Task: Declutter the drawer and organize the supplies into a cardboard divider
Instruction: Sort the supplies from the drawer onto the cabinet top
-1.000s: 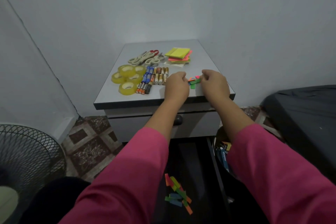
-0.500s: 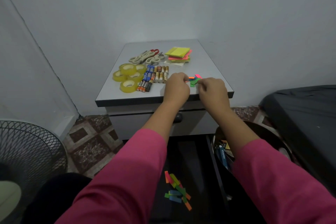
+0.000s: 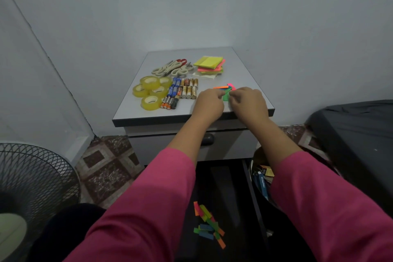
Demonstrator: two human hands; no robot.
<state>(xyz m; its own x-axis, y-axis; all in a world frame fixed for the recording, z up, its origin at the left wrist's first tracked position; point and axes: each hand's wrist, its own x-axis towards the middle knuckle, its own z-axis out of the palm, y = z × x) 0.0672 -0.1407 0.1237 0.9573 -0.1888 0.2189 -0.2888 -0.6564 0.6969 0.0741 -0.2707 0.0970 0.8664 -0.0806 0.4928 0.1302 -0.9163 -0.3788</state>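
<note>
The left hand point(image 3: 209, 102) and the right hand point(image 3: 247, 103) are both curled, fingers pinching at the little colored sticky tabs point(image 3: 225, 91) on the counter point(image 3: 244, 70). The tabs are thin and light. They could stick to a finger or slide off the near edge, just beside the hands. More tabs point(image 3: 209, 224) lie in the open drawer point(image 3: 234, 198) below. A bumped wrist could roll the batteries point(image 3: 185, 91). No cardboard divider shows.
</note>
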